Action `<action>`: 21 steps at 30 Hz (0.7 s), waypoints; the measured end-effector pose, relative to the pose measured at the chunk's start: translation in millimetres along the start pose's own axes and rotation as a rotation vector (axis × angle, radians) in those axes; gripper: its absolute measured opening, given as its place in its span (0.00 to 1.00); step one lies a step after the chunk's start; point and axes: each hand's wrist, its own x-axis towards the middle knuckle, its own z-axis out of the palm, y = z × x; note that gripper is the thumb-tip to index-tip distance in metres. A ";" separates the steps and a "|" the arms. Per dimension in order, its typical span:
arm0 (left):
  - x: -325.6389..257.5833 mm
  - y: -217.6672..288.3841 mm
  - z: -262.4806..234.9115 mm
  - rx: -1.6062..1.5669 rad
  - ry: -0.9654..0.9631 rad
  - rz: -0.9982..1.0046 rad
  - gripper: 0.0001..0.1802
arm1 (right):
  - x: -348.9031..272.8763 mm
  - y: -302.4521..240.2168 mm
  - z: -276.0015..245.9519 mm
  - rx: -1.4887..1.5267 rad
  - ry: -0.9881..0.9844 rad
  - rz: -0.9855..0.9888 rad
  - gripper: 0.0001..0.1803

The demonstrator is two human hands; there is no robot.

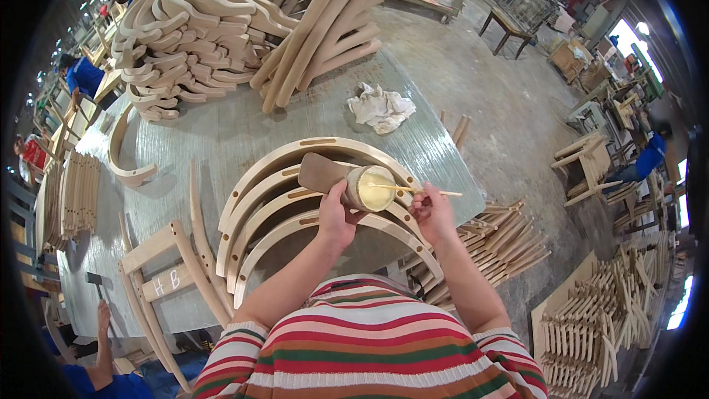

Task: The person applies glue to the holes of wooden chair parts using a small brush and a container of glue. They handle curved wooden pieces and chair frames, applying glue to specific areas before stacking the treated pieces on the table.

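Observation:
My left hand point(337, 219) is closed around a round cup point(354, 191) holding a pale yellow, creamy substance. A flat brown piece point(319, 173) juts out to the left beside the cup; I cannot tell if it is joined to it. Between the fingers of my right hand point(434, 214) is a thin stick point(404, 188), its left end in the yellow stuff. Below both hands, several curved wooden pieces point(319, 148) with holes and slots lie in nested arcs on the table point(221, 129).
Stacked curved wooden parts point(185, 29) and straight legs point(317, 37) fill the far side. A crumpled cloth point(381, 108) lies at far right. A wooden chair frame point(168, 270) stands left; a co-worker's hand point(103, 316) grips a hammer nearby. Wooden parts point(502, 244) are piled to the right.

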 end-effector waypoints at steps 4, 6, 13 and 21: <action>2.2 3.0 -10.6 -0.013 0.062 0.001 0.17 | -15.0 -37.7 -4.3 -0.201 -0.040 -0.260 0.09; 3.4 6.6 -21.6 -0.013 0.088 0.024 0.17 | -23.7 -53.7 -9.0 -0.434 -0.071 -0.423 0.08; -10.0 14.6 -33.8 -0.056 0.093 0.058 0.17 | -32.7 -51.8 -28.0 -1.231 -0.137 -0.715 0.08; -30.7 10.8 -35.6 -0.093 0.121 0.044 0.17 | -26.7 -31.9 -23.4 -1.531 -0.262 -0.734 0.09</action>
